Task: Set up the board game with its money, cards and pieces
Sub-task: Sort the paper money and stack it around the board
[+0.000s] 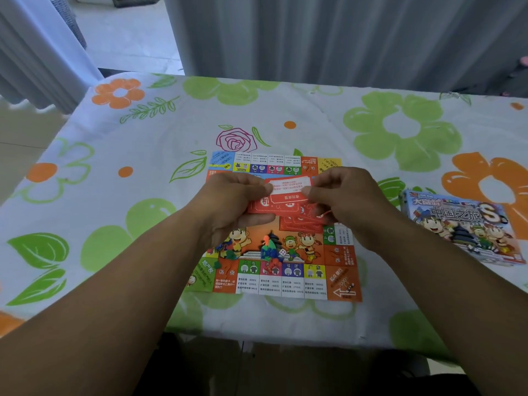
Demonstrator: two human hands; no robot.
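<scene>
While the board (285, 281) lies flat on the flowered tablecloth (143, 167), both hands hold red cards (274, 205) just above its middle. The left hand (231, 207) curls round the stack. The right hand (343, 201) pinches the top card (290, 185) between thumb and forefinger. More red cards fan out below it, held or lying, I cannot tell. Sorting the cards seems the step in hand. Next they likely need squaring and laying on a bare part of the board, clear of the coloured pieces (270, 250) and die (282, 252). The box (463, 227) sits well to the right.
</scene>
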